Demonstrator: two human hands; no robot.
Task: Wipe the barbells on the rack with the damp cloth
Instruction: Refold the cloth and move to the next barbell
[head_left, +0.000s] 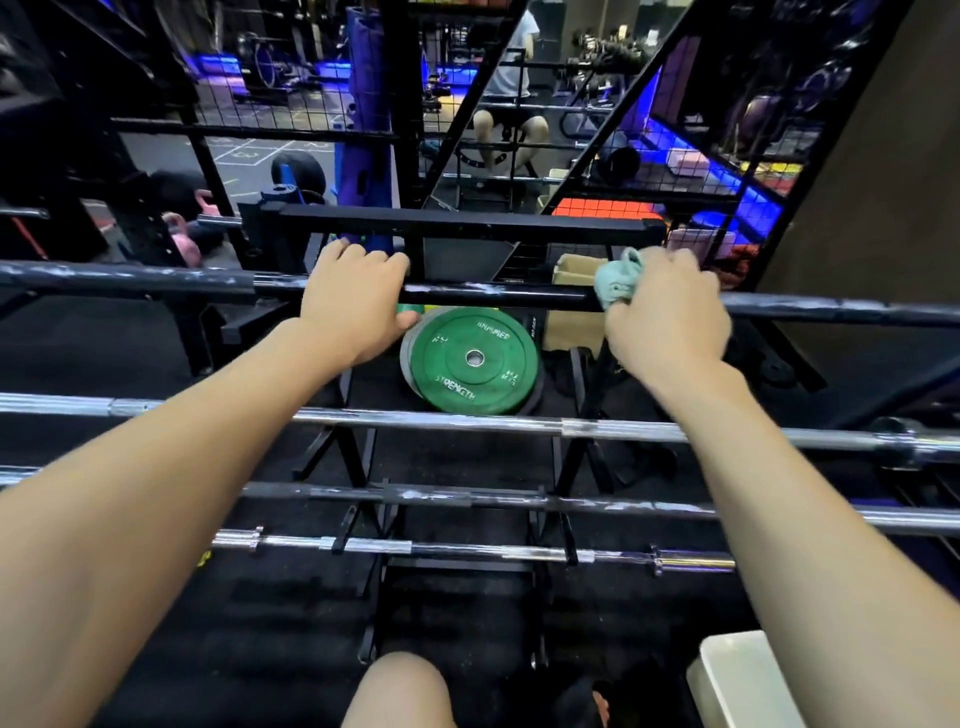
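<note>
The black steel tiered barbell rack (358, 457) carried four long bars across its width, stepping down from its far, top tier to its near, bottom tier. On the top tier lay the dark barbell with white chalky streaks (493, 296), and both hands were on it. The left hand (353, 301) was curled over the bar near the rack's left upright, steadying it. The right hand (670, 312) gripped the pale teal damp cloth (618, 283), bunched and wrapped round the same bar near the rack's right upright.

Judged from how things lay, the job was early or midway. White marks showed on the top bar to the left of the left hand and between the hands, so that bar was not finished. Below it, the bright chrome barbell (467, 421) looked clean enough — though whether by wiping I could not tell. The dark scuffed barbell on the third tier (441, 493) carried white smears and probably awaited the cloth; the short chrome bar on the bottom tier (467, 551) was unclear either way.

Smaller still, a green rubber weight plate (472, 364) leaned on the floor behind the rack.
</note>
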